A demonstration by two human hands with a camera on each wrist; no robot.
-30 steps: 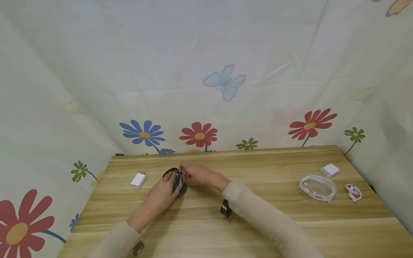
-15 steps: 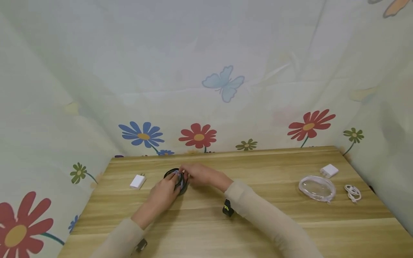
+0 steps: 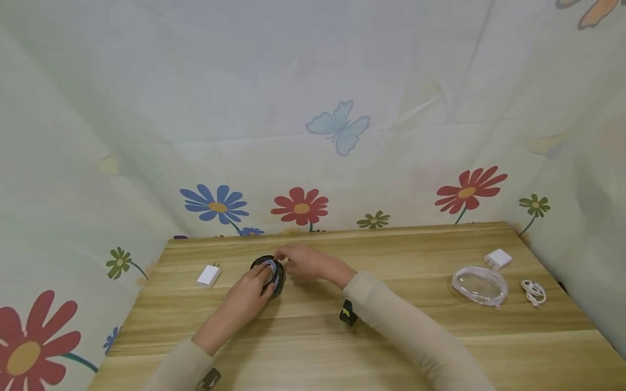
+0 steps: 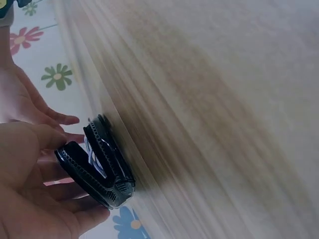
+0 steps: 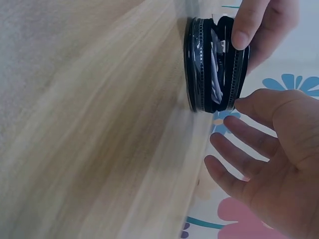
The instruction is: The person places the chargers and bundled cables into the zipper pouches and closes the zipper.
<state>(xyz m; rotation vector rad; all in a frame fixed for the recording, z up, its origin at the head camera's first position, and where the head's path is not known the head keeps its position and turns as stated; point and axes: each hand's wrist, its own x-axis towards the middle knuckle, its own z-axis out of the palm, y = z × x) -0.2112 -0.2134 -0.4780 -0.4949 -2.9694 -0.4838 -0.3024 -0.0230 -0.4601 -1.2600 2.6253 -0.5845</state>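
Observation:
A small round black zip case [image 3: 279, 286] with clear panels sits on the left part of the table, its lid partly lifted. Inside it, a pale coiled cable [image 5: 215, 74] shows through the gap. My left hand [image 3: 248, 296] holds the lid, thumb at the near edge and fingers across the top. My right hand [image 3: 308, 263] is at the far right side of the case. In the right wrist view, one right fingertip [image 5: 241, 103] is right at the lid's rim, while the other fingers spread loosely beside it.
A white charger plug [image 3: 209, 276] lies left of the case. At the right stand a second white charger [image 3: 498, 259], a clear round zip pouch [image 3: 504, 290] and a coiled white cable [image 3: 533, 293]. A flower-printed curtain [image 3: 235, 152] borders the wooden table [image 3: 391, 250].
The right hand has drawn slightly right along the case's rim, its fingers loosening. The left hand keeps its hold, and the case has shifted a little to the right.

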